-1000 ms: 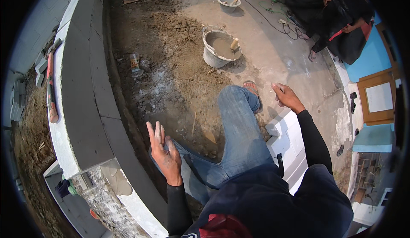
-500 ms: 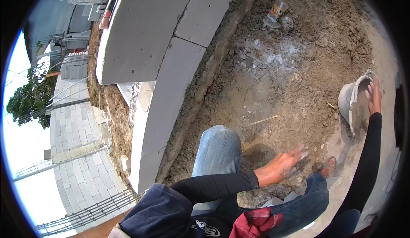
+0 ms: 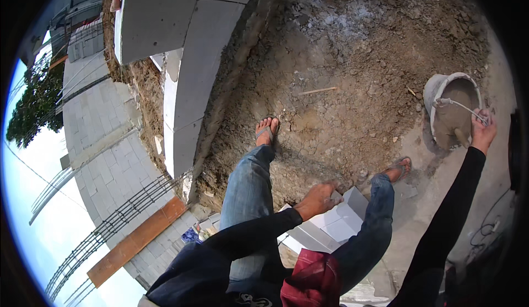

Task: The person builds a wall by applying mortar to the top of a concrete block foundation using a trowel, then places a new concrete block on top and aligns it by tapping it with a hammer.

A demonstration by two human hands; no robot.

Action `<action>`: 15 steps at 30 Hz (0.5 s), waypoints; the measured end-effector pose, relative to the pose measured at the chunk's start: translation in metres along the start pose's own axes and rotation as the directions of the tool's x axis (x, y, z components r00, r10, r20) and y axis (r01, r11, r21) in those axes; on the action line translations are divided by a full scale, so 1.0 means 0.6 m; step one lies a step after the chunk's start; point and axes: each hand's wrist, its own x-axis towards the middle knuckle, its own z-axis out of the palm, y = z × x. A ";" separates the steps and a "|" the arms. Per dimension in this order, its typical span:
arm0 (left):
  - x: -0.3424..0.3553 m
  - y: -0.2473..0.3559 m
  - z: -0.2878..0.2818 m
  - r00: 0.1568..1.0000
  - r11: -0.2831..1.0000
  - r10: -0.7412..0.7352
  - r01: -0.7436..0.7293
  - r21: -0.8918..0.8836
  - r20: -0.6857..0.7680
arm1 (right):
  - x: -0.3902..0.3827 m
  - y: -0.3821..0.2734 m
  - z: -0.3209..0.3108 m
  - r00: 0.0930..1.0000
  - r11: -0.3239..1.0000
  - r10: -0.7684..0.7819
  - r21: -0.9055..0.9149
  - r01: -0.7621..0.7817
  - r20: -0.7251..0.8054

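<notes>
My right hand (image 3: 482, 126) is closed on the pale rope handle of a mortar-crusted bucket (image 3: 434, 92) at the right, which holds grey-brown mortar (image 3: 456, 117). A stubby shaft sticks up from the mortar near that hand. My left hand (image 3: 318, 199), loosely bent with nothing visible in it, hangs low in the middle over a small pile of white blocks (image 3: 350, 213). Both my sandalled feet stand apart on rough soil (image 3: 341, 125), the left one beside a grey block wall (image 3: 190, 81), the right one below the bucket.
A thin wooden stick (image 3: 317, 90) lies on the dirt. Beyond the low wall are more block walls (image 3: 99, 142), steel rebar cages (image 3: 118, 216), an orange-brown board (image 3: 138, 240) and a tree (image 3: 36, 103). A cable (image 3: 485, 230) lies on concrete at the lower right.
My right hand has gone from reaching to gripping the bucket's handle. My left hand has curled and moved over the blocks. My view has swung toward the wall, and my left foot now shows.
</notes>
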 end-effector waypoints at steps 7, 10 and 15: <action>-0.153 -0.041 0.055 0.914 0.929 -0.225 0.097 -0.357 -0.339 | -0.280 0.059 0.062 0.950 0.982 0.186 0.091 -0.168 -0.252; -0.235 0.011 0.023 0.863 0.856 -0.329 0.100 -0.508 -0.384 | -0.301 0.057 0.090 0.937 0.983 0.185 0.053 -0.177 -0.297; -0.402 0.033 -0.069 0.656 0.872 -0.340 -0.049 -0.487 -0.674 | -0.312 0.067 0.119 0.933 0.976 0.205 -0.008 -0.217 -0.297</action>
